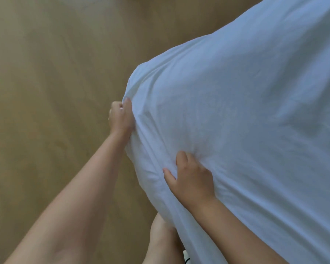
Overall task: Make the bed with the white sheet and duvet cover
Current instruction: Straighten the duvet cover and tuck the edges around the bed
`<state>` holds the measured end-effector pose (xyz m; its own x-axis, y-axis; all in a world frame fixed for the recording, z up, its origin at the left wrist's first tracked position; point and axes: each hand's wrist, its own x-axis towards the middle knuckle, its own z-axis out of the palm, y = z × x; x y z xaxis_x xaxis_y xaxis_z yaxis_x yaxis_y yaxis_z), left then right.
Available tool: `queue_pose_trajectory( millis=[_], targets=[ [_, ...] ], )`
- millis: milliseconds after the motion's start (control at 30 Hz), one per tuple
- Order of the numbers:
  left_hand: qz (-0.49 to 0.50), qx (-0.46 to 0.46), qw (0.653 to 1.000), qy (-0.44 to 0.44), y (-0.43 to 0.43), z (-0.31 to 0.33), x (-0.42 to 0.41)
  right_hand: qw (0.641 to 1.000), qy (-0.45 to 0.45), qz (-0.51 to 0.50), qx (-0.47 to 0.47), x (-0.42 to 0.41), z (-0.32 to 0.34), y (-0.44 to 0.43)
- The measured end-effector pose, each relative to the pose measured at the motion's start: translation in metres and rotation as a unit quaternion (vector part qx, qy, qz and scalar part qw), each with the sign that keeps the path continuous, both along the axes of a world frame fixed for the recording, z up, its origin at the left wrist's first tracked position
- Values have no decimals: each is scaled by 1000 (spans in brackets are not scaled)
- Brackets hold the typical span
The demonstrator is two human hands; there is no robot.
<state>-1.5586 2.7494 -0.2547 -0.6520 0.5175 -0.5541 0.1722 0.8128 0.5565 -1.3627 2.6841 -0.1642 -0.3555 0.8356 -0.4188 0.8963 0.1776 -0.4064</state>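
Note:
A white sheet (246, 115) covers the corner of the bed and fills the right half of the view. My left hand (121, 118) grips the sheet's hanging edge at the corner, fingers curled into the cloth. My right hand (192, 180) lies on top of the sheet near the bed's near edge, with its fingers curled and bunching the fabric into folds. The mattress under the sheet is hidden. No duvet cover can be told apart from the sheet.
A tan wooden floor (51, 92) takes up the left half of the view, beside the bed corner. My leg (160, 242) shows at the bottom, close against the hanging sheet.

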Motion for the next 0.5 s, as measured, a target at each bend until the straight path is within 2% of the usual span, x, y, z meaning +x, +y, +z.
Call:
queue_pose_trajectory(
  millis=[67, 133, 200, 300, 367, 433, 500],
  targets=[
    [58, -34, 997, -23, -37, -2, 1, 999, -32, 22, -11, 10, 6, -20],
    [108, -60, 988, -93, -67, -2, 12, 995, -75, 41, -51, 21, 8, -41],
    [139, -28, 985, -101, -76, -6, 23, 986, -101, 66, -118, 30, 6, -63],
    [166, 26, 979, -115, -67, -12, 31, 977, -145, 108, -110, 37, 5, -73],
    [143, 24, 988, -58, -67, -13, 29, 976, -159, 107, -106, 35, 2, -69],
    [107, 4, 993, 42, -83, -13, 15, 973, -110, 133, -152, 33, -6, -77],
    [74, -61, 988, 122, -106, -14, -9, 968, -73, 165, -175, 23, -6, -98]
  ],
)
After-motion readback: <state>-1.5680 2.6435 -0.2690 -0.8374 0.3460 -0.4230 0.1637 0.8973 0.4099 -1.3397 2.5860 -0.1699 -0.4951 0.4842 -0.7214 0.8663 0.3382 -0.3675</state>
